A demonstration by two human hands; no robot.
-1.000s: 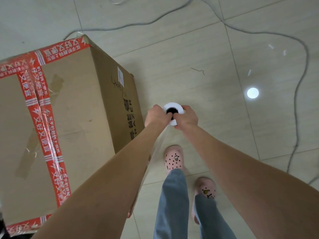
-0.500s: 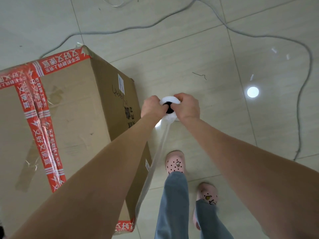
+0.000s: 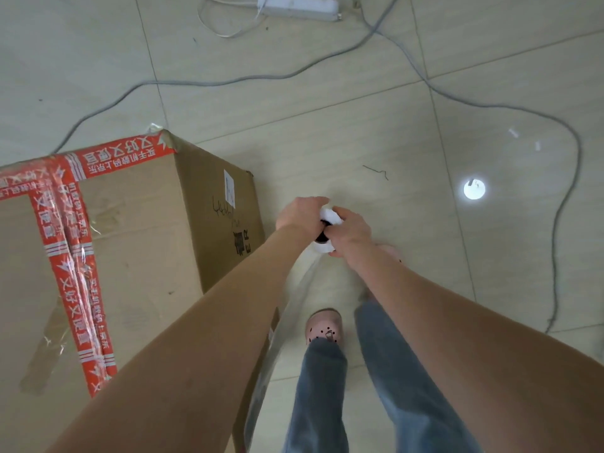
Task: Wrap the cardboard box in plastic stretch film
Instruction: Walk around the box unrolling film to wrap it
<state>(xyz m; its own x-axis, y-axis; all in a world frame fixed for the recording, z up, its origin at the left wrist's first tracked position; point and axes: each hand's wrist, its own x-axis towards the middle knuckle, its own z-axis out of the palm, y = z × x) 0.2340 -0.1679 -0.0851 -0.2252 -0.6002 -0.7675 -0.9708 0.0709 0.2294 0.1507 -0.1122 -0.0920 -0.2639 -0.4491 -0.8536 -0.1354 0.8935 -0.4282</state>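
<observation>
**As the roll moves forward, film lengthens along the box**

While the box [image 3: 108,256] sits left of the hands, left hand [image 3: 299,214] and right hand [image 3: 349,231] clench the roll [image 3: 328,217], now farther forward; film [image 3: 287,315] trails back, covering that side.

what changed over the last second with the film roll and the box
Both hands, left hand and right hand, carried the film roll forward along the cardboard box side, paying out a longer film strip. The grip on the roll is unchanged, and the box has not moved.
</observation>
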